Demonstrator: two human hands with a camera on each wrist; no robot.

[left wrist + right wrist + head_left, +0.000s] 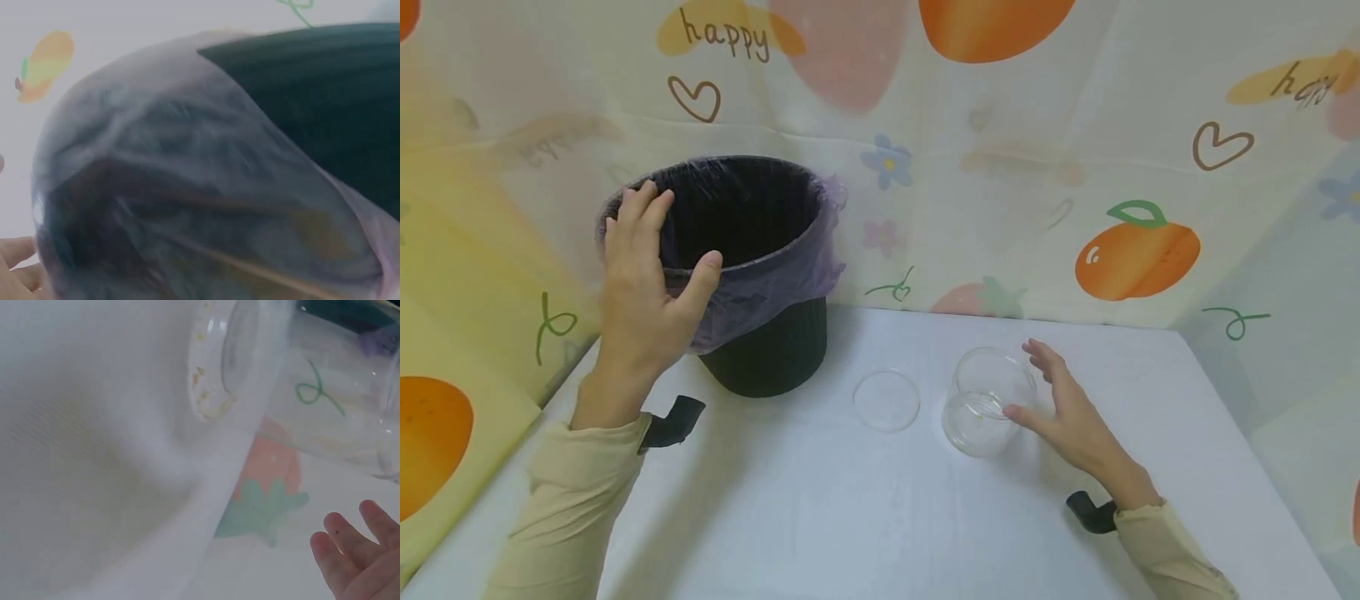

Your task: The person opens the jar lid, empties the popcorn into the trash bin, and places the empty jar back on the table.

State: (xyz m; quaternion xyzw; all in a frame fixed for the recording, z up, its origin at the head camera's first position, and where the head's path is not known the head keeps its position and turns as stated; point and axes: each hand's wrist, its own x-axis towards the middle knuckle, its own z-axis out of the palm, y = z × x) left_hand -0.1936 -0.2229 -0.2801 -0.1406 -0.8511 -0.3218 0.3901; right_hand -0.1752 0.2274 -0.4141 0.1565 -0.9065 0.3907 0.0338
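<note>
A black trash bin (767, 354) stands at the back left, lined with a purplish plastic bag (752, 300) folded over its rim. At the near left of that rim is my left hand (651, 292), its fingers spread and nearly straight, the thumb pointing right. A clear glass jar (981, 421) stands upright and uncovered right of the middle. Small yellowish crumbs (203, 394) lie at its bottom in the right wrist view. My right hand (1071, 417) is beside the jar on its right, thumb and fingers apart, holding nothing.
A clear round lid (886, 402) lies flat on the white table (835, 517) between bin and jar. A patterned cloth (1030, 200) with fruit drawings hangs behind the table and along both sides.
</note>
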